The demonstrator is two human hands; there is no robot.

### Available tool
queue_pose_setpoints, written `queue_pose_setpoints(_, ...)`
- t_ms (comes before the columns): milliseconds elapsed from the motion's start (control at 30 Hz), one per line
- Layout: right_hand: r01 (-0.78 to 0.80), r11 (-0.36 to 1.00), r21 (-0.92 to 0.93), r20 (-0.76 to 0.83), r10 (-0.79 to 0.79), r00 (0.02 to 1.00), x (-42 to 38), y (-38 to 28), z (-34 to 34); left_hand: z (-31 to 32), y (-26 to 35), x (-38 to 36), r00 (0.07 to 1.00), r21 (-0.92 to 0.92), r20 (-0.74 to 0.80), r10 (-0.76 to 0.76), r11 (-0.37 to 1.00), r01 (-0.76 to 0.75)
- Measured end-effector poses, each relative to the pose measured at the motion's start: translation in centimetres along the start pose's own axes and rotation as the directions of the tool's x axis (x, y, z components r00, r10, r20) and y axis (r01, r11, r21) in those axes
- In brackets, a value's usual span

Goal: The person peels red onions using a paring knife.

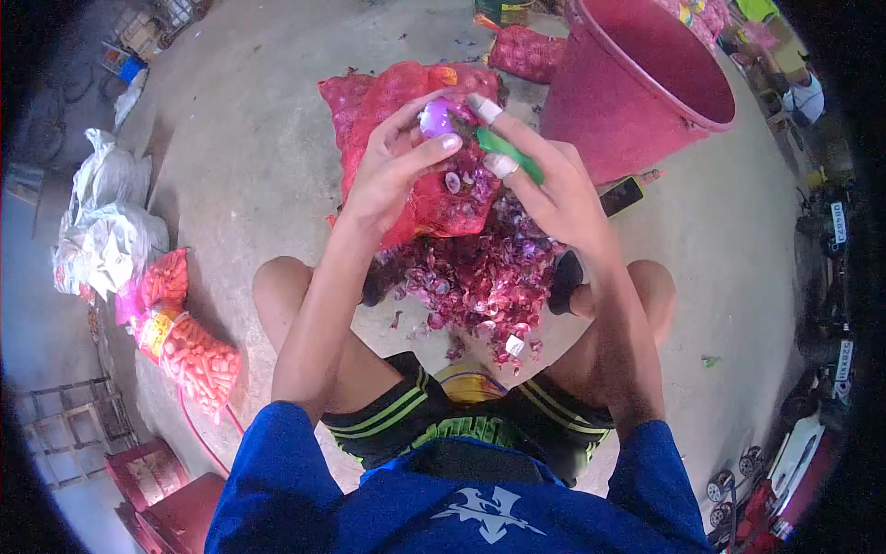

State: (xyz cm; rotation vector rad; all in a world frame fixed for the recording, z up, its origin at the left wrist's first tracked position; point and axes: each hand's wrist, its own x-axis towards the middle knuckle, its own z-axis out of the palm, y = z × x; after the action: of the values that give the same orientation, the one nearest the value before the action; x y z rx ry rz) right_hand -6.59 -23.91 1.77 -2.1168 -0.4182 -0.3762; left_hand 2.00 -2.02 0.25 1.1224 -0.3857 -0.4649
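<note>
My left hand grips a shiny purple onion between thumb and fingers. In my right hand is a small tool with a green handle, probably a knife, though its blade cannot be made out. White wraps cover some fingertips of that hand, which is close beside the onion. Below both hands lies a red mesh sack of onions, with loose skins on it. A heap of purple onion skins spreads over the floor between my feet.
A large pink tub stands at the upper right, with a phone near its base. Another red sack lies behind. To the left are white sacks and a bag of orange-red pieces.
</note>
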Motion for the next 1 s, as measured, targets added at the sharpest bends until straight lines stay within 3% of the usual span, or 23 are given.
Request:
queue_pose_setpoints(133,0.166,0.985,-0.055,-0.114,-0.171,0.979,0.2,0.9,0.4,-0.3,-0.1,-0.1,0.999,-0.001,0.040,-0.014,1.000,0.014)
queue_pose_setpoints(267,-0.010,0.999,0.054,-0.116,0.016,0.993,0.3,0.5,0.6,-0.3,0.4,-0.2,0.999,-0.005,0.030,-0.044,0.999,0.044)
queue_pose_setpoints(400,-0.129,0.982,0.139,-0.183,0.153,0.971,1.2,1.8,-0.4,0.4,1.2,-0.8,0.992,0.012,0.112,0.057,0.998,-0.059)
queue_pose_setpoints(467,-0.199,0.968,0.151,-0.120,0.218,0.968,0.6,0.9,-1.3,0.3,1.1,-0.8,0.991,-0.016,0.105,0.078,0.997,-0.076)
queue_pose_setpoints(533,-0.259,0.948,0.185,0.061,0.252,0.966,0.3,0.3,-1.6,-0.3,0.5,-0.5,0.991,0.045,0.050,0.122,0.991,-0.124)
queue_pose_setpoints(567,-0.257,0.948,0.186,0.065,0.249,0.966,0.2,0.4,-1.2,-0.5,0.6,-0.5,0.991,0.046,0.045,0.124,0.991,-0.126)
queue_pose_setpoints(633,0.096,0.995,0.026,-0.035,-0.095,0.995,-0.2,1.0,-0.3,-0.8,0.6,-0.6,0.989,0.131,-0.025,0.148,0.981,-0.143)
queue_pose_setpoints(733,0.049,0.997,-0.062,0.012,-0.048,0.999,-0.6,1.2,-0.1,-0.3,1.0,-0.8,0.970,0.201,-0.089,0.228,0.957,-0.207)
queue_pose_setpoints(1000,0.050,0.987,-0.150,-0.054,-0.059,0.997,-0.5,1.3,1.2,-0.5,0.7,-0.5,0.962,0.258,-0.129,0.242,0.945,-0.203)
